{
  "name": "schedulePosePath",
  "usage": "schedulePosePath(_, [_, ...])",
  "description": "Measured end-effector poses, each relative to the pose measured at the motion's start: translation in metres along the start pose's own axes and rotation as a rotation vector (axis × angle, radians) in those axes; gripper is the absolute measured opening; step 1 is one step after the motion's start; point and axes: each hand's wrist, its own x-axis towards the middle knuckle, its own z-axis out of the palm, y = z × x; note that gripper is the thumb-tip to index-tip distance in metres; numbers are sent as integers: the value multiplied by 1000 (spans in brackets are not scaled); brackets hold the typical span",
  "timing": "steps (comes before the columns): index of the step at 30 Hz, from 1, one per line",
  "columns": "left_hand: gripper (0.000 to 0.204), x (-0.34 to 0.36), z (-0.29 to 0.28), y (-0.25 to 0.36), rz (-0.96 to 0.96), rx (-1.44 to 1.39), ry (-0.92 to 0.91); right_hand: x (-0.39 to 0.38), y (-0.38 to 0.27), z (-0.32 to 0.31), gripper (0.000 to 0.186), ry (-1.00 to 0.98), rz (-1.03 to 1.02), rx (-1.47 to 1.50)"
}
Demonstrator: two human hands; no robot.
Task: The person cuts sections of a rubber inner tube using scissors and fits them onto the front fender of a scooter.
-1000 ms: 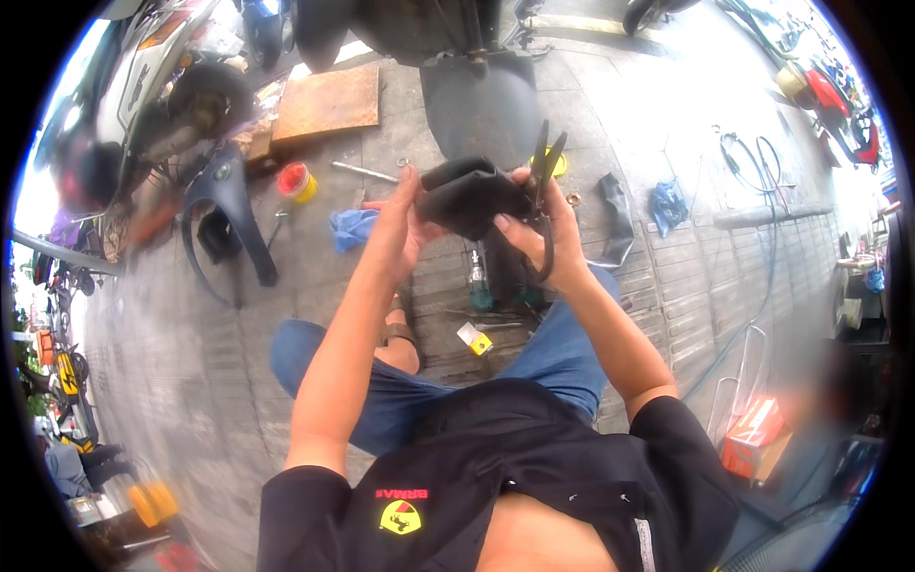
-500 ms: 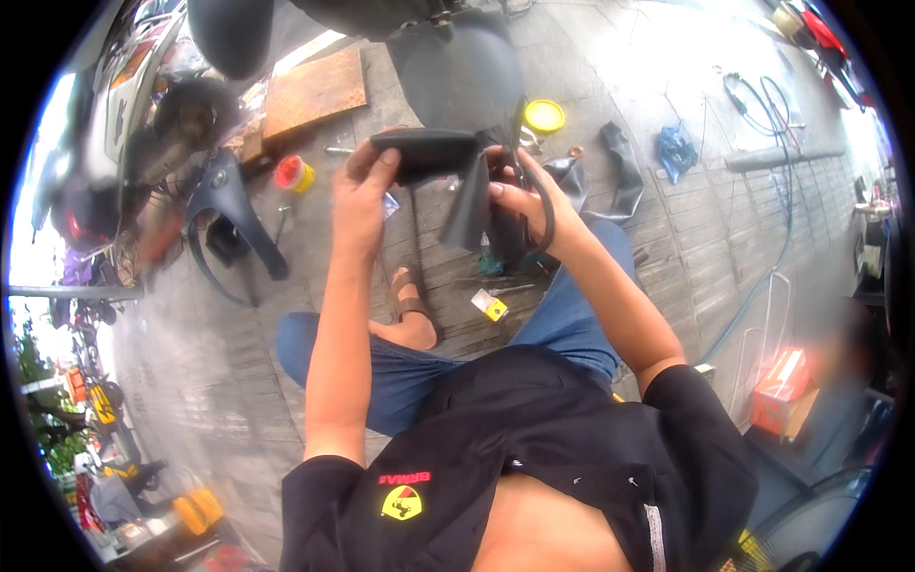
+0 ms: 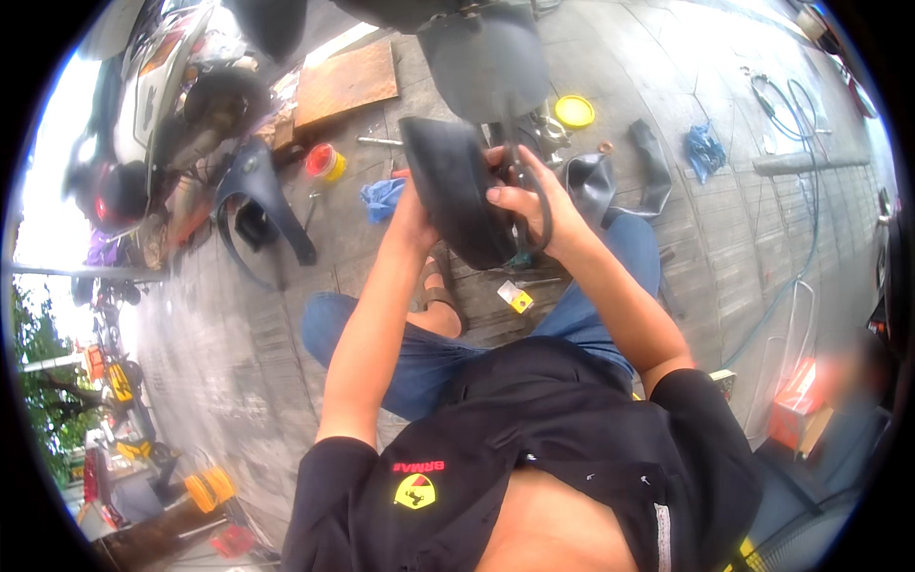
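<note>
A wide piece of black rubber, looking like a cut length of inner tube (image 3: 456, 195), is held up before me, above my lap. My left hand (image 3: 416, 217) grips its left side from behind, with most of the fingers hidden by the rubber. On the other side, my right hand (image 3: 543, 202) is closed around what look like black-handled scissors (image 3: 547, 227). One curved handle loops past the fingers, and the upper part points away from me. The right fingertips are close against the rubber's edge; whether the blades touch it I cannot tell.
More black rubber tube (image 3: 652, 167) lies right of my hands, near a blue crumpled bag (image 3: 705, 153). Beyond are a yellow lid (image 3: 574, 112) and a dark mudguard-like part (image 3: 477, 62). At left are a red-and-yellow tub (image 3: 326, 162), a wooden board (image 3: 347, 84) and a motorcycle part (image 3: 262, 191).
My left hand has moved right and nearer my right hand. The rubber has turned from lying crosswise to standing tilted, its broad face showing. The whole view has shifted slightly.
</note>
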Motion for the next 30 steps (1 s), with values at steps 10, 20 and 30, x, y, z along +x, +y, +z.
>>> schedulePosePath(10, [48, -10, -31, 13, -103, -287, -205, -4, -31, -17, 41, 160, -154, -176])
schedulePosePath(20, [35, -21, 23, 32, 71, 182, 296, 0, -13, -23, 36, 342, -276, -317])
schedulePosePath(30, [37, -4, 43, 26, 41, 373, 246, 12, -30, -33, 39, 364, -383, -634])
